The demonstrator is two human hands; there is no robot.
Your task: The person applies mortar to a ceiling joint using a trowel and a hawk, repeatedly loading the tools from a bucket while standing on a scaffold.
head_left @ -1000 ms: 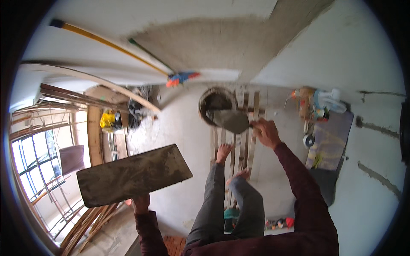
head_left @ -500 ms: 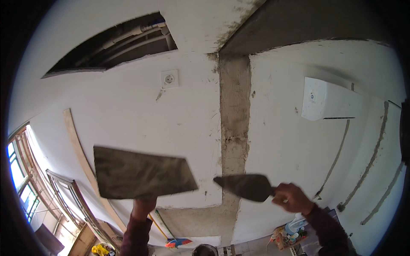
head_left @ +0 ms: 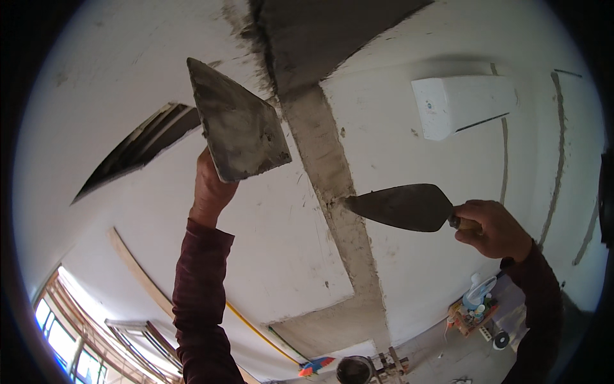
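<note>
My left hand (head_left: 212, 189) is closed beneath a grey, mortar-smeared plasterer's hawk (head_left: 240, 125), raised toward the ceiling and tilted; its grip is hidden behind the board. In my right hand (head_left: 495, 229) is the wooden handle of a pointing trowel (head_left: 406, 207), its dark blade aimed left. The trowel's tip overlaps the grey plastered strip (head_left: 329, 160) on the white wall; whether it touches I cannot tell. Above, the strip meets a dark grey band (head_left: 320, 45) on the ceiling, with ragged dark stains along its left edge.
Left of the hawk, an opening (head_left: 137, 150) cuts into the white surface. A white air conditioner (head_left: 464, 105) hangs at right. Below are a black bucket (head_left: 354, 370), a colourful broom head (head_left: 315, 366) and a box of containers (head_left: 473, 313). A long board (head_left: 141, 267) leans at left.
Both hands have risen, the hawk going up and tilting more steeply, the trowel moving up and slightly right. The view has shifted and turned, bringing the bucket and floor items further in.
</note>
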